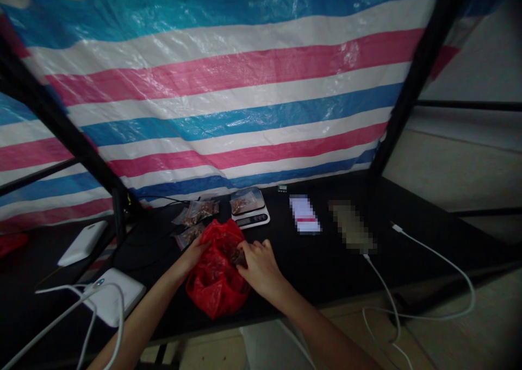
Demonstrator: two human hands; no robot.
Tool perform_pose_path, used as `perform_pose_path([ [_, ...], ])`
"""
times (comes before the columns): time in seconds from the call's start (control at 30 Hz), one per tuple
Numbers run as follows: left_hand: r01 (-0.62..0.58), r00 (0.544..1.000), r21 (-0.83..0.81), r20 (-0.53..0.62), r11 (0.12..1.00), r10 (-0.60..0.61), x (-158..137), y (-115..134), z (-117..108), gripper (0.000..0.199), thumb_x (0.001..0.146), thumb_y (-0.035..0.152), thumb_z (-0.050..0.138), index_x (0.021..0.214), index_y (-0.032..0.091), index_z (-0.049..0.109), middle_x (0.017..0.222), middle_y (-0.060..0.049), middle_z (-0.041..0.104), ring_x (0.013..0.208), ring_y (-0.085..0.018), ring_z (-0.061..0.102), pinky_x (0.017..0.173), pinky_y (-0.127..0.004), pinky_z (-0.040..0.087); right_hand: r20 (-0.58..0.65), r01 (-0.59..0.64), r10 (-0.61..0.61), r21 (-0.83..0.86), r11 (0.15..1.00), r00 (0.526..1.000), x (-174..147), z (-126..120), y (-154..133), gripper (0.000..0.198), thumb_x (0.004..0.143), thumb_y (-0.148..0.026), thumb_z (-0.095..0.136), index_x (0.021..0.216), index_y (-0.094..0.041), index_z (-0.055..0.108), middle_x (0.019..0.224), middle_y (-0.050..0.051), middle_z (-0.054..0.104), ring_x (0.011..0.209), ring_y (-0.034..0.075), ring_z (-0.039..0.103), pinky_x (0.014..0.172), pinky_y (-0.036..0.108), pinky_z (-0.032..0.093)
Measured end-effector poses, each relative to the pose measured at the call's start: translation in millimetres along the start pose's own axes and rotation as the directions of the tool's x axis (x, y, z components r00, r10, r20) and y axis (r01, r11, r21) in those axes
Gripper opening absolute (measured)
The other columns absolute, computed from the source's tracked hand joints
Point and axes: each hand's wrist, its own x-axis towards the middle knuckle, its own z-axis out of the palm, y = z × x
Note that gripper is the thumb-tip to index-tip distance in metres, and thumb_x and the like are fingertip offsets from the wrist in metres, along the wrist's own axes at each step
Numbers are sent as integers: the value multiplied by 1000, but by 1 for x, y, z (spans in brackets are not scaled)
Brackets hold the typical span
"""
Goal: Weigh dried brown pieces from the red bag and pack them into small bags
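A red plastic bag (pixel 218 296) lies open near the front edge of the black table. My left hand (pixel 198 252) is closed on the bag's left rim. At the bag's mouth, my right hand (pixel 261 264) has its fingers closed around something small and dark, partly hidden by the hand and too dim to name. Beyond the bag is a white digital scale (pixel 261 217), with a clear zip bag of small brown pieces (pixel 243 201) on its plate. Several similar filled zip bags (pixel 199 211) lie to the left of the scale.
A phone with a lit screen (pixel 305 214) and a blurred-out device (pixel 353 226) lie to the right. White cables (pixel 448 258) trail over the table's right edge. Two white power banks (pixel 116 294) lie at left. Striped plastic sheeting (pixel 244 71) hangs behind, between black frame posts (pixel 411 87).
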Motion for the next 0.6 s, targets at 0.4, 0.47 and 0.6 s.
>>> perform_pose_path([
  [0.4, 18, 1000, -58, -10, 998, -18, -7, 7, 11, 46, 65, 29, 67, 108, 15, 57, 90, -9, 68, 83, -25, 64, 72, -36, 52, -30, -5, 5, -1, 1000, 1000, 1, 7, 3, 26, 71, -24, 59, 97, -22, 52, 84, 3, 65, 85, 21, 54, 75, 34, 23],
  [0.47, 11, 1000, -63, -14, 998, -12, -8, 9, 13, 46, 65, 29, 67, 108, 14, 57, 90, -9, 68, 83, -25, 64, 72, -36, 51, -34, 0, 0, 5, 1000, 999, 2, 8, 3, 26, 71, -24, 59, 97, -23, 52, 85, 3, 65, 85, 21, 54, 75, 33, 23],
  [0.6, 4, 1000, -52, -19, 999, -5, -9, 12, 16, 45, 64, 29, 67, 105, 14, 58, 90, -8, 68, 85, -24, 64, 74, -35, 50, -34, -10, 10, 18, 1000, 999, 3, 8, 2, 26, 72, -24, 58, 97, -22, 53, 86, 3, 66, 84, 21, 55, 74, 33, 24],
])
